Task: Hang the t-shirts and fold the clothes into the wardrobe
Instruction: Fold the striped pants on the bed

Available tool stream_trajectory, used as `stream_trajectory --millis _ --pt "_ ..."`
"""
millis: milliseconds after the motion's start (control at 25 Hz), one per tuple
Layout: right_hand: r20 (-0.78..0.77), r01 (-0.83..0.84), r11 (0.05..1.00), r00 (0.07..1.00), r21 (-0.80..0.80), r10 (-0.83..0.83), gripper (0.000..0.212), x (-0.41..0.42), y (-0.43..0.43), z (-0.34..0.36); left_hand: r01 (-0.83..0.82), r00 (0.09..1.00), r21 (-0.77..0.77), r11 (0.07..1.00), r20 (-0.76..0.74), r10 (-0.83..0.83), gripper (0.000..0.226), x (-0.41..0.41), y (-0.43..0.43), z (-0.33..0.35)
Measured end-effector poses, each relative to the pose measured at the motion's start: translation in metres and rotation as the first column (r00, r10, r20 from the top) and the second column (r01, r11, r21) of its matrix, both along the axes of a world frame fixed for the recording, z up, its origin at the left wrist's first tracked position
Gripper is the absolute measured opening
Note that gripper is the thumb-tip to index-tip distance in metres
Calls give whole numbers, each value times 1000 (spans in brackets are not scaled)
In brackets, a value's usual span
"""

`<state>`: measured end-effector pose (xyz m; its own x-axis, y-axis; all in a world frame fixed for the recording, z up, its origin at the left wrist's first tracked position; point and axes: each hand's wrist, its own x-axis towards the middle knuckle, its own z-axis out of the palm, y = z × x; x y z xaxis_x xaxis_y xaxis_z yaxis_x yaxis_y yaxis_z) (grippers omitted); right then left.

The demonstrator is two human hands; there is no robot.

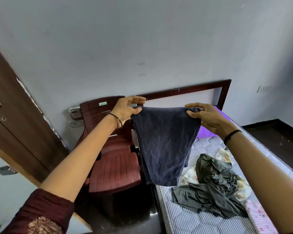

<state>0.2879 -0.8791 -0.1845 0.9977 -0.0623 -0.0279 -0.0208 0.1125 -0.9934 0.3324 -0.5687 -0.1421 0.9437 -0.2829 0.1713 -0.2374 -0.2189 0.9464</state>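
Navy striped garment (164, 142) hangs in the air, held up by its top edge in front of the person, over the left edge of the bed (193, 222); the lower part droops free and the bottom hem is close to the mattress edge. Left hand (127, 110) pinches the top left corner with the thumb against the cloth and the upper fingers loosely spread; right hand (208, 117) pinches the top right corner between thumb and fingertips. Both hands grip the navy striped garment, and the cloth sags a little between them. Beaded bracelet (115, 116) on the left wrist; black band (232, 135) on the right wrist; maroon sleeve (41, 213) on the left upper arm.

Bed has a striped sheet; on it lies a crumpled grey garment (215, 188), partly over a floral cloth (189, 176); a pink cloth (259, 217) lies at the lower right; a purple pillow (205, 134) shows just behind the held garment. Maroon plastic chair (115, 162) stands just left of the bed, its back to the wall. Dark wood headboard (184, 90) sits behind the hands; brown door (15, 119) is at far left; wall socket (75, 123) is just left of the chair.
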Motion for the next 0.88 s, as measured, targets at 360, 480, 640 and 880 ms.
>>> stream_trajectory --millis 360,480,640,880 --pt "25 31 999 999 -32 -30 21 -5 -3 2 -136 977 -334 933 -199 72 49 12 -18 -10" --pt "47 -47 996 998 80 44 32 -15 -5 6 -55 986 -394 917 -168 -14 70 12 -14 -11" --pt "-15 -71 997 997 -30 70 28 -21 -6 8 -180 979 -60 982 -109 173 55 9 -12 -12" --pt "-103 -84 995 992 -48 79 13 -22 3 -6 -245 909 -121 962 -375 184 52 -3 -18 -9"
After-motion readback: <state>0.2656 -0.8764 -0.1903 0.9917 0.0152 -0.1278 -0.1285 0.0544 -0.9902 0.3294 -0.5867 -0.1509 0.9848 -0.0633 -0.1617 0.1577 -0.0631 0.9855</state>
